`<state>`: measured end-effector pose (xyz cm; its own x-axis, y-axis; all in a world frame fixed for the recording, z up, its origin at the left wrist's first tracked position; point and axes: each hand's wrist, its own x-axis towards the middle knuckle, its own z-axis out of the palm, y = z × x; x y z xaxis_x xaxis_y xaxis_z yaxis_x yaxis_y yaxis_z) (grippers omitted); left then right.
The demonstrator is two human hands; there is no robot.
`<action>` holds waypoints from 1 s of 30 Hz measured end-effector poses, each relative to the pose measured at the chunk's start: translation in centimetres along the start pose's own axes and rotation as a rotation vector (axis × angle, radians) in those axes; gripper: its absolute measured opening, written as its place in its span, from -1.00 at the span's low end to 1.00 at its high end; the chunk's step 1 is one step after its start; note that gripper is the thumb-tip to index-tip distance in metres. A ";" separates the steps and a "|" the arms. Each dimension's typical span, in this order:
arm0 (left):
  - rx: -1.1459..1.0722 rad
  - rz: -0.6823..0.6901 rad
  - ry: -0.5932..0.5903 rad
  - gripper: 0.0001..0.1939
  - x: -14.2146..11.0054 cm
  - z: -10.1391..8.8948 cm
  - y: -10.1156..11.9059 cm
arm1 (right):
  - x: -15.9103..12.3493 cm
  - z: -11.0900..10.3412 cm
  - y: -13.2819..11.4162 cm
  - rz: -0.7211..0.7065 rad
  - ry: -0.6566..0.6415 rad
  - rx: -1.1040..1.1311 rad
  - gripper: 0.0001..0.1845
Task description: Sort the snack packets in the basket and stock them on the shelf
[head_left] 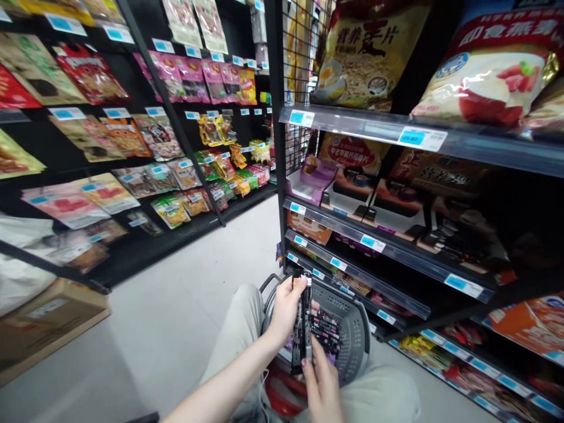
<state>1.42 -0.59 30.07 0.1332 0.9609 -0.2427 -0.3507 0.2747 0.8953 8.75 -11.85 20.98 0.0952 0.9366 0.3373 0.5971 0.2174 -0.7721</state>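
Head camera: the left hand (286, 305) pinches black stick packets (302, 320) near their upper end, thumb across the front, and the right hand (321, 373) has its fingers around their lower end. The packets stand nearly upright in view, over a gray basket (359, 329). Inside the basket lie more dark packets (326, 329) with pink and purple marks. The basket sits between the person's knees, which are in pale trousers (238, 329), on a light floor (176, 282). Beside it, on the right, rises a black shelf (379, 238) with bags of oatmeal (365, 56) on top and open boxes (348, 194) below. Across the aisle, a dark rack (176, 111) holds bagged snacks (90, 73), with a cardboard box (53, 329) at the lower left.
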 end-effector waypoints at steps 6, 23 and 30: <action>-0.167 -0.115 0.025 -0.70 1.1 -0.6 -0.7 | -0.3 0.9 0.1 0.049 0.021 0.032 -0.66; 0.044 0.070 0.092 -0.68 3.1 -3.3 0.3 | -0.1 -1.0 -0.5 0.113 -0.182 0.420 -0.63; 0.338 0.172 -0.053 -0.62 2.1 -1.0 -2.2 | 2.5 -2.0 -0.6 0.363 -0.147 0.307 -0.68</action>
<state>1.56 0.83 27.25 0.1499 0.9865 -0.0666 -0.0474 0.0744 0.9961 10.27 -10.18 23.35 0.1272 0.9909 -0.0448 0.2816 -0.0794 -0.9562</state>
